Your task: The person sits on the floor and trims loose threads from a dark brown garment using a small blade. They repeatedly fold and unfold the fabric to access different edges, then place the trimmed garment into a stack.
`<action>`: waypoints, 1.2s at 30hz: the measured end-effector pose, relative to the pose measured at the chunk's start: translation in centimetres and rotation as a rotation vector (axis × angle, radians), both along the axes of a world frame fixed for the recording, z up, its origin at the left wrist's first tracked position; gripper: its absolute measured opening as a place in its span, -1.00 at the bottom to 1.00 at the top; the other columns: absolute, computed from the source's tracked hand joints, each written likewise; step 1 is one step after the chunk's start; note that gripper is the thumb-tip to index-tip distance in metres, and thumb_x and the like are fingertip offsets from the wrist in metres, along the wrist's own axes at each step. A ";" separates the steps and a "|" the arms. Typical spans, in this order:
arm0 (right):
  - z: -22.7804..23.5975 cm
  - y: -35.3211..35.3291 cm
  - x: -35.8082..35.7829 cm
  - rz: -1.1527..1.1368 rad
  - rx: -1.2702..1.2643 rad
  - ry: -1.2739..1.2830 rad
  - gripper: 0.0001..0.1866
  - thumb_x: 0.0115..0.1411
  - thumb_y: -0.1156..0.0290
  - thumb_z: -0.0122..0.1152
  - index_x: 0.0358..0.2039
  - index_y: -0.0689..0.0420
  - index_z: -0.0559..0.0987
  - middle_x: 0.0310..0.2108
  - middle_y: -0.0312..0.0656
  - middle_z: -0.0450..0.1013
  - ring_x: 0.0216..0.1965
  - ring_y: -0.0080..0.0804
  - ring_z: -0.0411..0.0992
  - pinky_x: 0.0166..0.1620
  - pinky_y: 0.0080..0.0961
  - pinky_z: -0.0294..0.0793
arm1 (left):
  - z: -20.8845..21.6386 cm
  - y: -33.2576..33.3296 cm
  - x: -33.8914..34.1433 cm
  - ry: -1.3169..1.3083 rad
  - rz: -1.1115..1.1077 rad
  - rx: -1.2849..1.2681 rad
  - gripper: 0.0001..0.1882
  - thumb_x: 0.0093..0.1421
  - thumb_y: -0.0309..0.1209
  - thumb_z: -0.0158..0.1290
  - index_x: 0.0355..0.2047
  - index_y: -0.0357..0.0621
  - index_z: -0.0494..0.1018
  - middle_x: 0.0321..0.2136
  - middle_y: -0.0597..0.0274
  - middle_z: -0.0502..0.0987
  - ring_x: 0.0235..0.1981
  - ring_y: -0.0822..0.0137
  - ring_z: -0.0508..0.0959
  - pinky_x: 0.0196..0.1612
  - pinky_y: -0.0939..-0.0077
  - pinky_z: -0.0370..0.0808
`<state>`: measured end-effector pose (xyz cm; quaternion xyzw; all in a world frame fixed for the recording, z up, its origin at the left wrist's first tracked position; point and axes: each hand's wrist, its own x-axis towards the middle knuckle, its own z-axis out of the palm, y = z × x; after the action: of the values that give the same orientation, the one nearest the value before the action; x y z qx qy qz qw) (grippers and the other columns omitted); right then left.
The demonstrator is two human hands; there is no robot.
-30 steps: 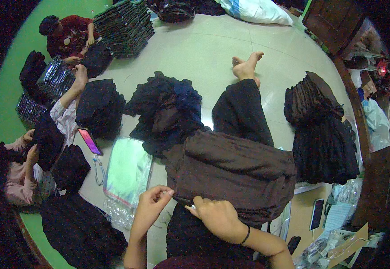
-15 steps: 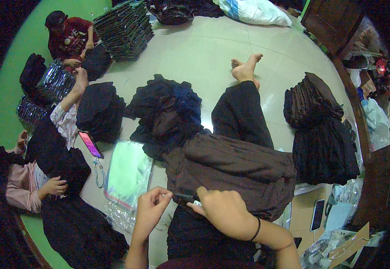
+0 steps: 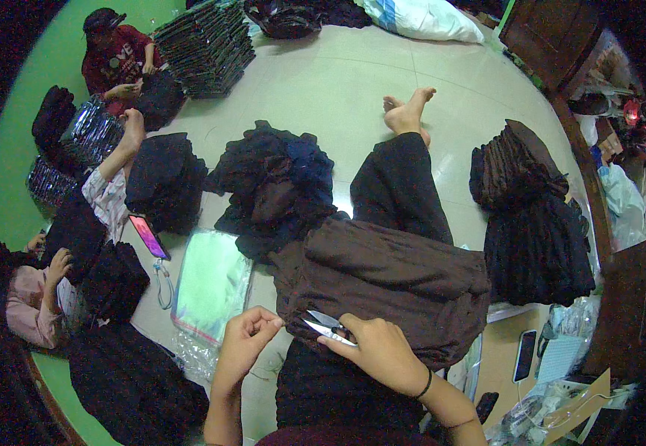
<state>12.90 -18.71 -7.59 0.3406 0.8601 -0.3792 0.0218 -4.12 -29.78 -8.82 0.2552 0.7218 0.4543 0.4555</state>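
Dark brown folded cloth (image 3: 397,275) lies across my lap. In my right hand (image 3: 386,353), which wears a dark band at the wrist, is a pair of thread snips (image 3: 329,324). Their blades are spread and point toward the cloth's left end. My left hand (image 3: 248,338) is pinched, thumb against fingertip, just beside that same cloth edge. Whatever lies between those fingertips is too small to name. Black ribbed cloth (image 3: 338,386) covers my lap below the brown piece.
A heap of dark garments (image 3: 274,186) lies ahead, with clear plastic bags (image 3: 211,282) and a phone (image 3: 148,236) to its left. Folded garment stacks (image 3: 534,245) stand at right, near another phone (image 3: 525,355). Two people sit at left: a pink sleeve (image 3: 29,305) and a dark red shirt (image 3: 118,63).
My right hand has turned, and the snips' blades now show spread apart. My left hand stays pinched in nearly the same place. The person at near left has raised a hand.
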 end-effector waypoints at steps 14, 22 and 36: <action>-1.0 0.0 -0.2 0.155 0.319 0.117 -0.62 0.02 0.07 0.05 -0.58 0.16 0.34 -0.72 -0.10 0.38 -0.66 -0.17 0.41 -0.63 -0.37 0.37 | 0.4 0.0 -0.5 -0.136 -0.006 0.023 -0.87 0.04 -0.39 0.04 -0.55 -0.17 0.39 -0.75 0.55 0.26 -0.74 0.72 0.13 -0.68 0.77 -0.02; -1.2 -0.1 -0.4 0.225 0.344 0.084 -0.61 0.02 0.05 0.05 -0.61 0.15 0.34 -0.74 -0.10 0.38 -0.69 -0.22 0.41 -0.65 -0.40 0.37 | 0.3 -0.2 -0.7 -0.187 -0.008 0.016 -0.89 0.05 -0.41 0.02 -0.51 -0.20 0.40 -0.75 0.56 0.25 -0.73 0.72 0.12 -0.67 0.79 0.00; -0.5 -2.1 -1.2 0.073 0.373 0.056 -0.65 0.02 0.11 0.08 -0.57 0.13 0.28 -0.73 -0.19 0.36 -0.70 -0.28 0.40 -0.69 -0.45 0.35 | 0.3 -0.2 -0.7 -0.248 0.024 0.054 -0.85 0.00 -0.37 0.05 -0.57 -0.16 0.37 -0.77 0.54 0.22 -0.75 0.69 0.13 -0.68 0.75 0.01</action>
<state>11.70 -20.81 -8.14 0.2965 0.9276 -0.2213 -0.0518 -4.78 -29.97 -8.49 0.2006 0.6504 0.5069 0.5290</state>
